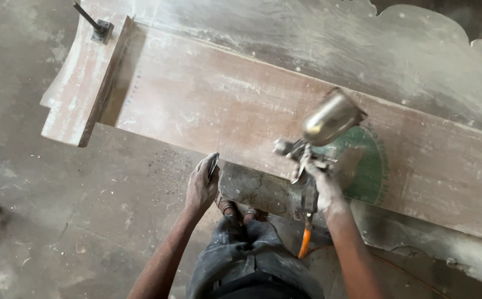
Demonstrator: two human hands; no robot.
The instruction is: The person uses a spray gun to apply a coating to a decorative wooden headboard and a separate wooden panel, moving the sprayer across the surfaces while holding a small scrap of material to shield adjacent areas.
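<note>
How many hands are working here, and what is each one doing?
2. The left hand grips a small dark folded piece at the edge of the dusty wooden panel. The right hand holds a metal spray gun over the panel.

Dusty grey concrete floor [58, 221], scattered debris.

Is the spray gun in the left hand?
No, the spray gun with its metal cup is gripped by the right hand; the left hand holds a small dark flat piece.
</note>
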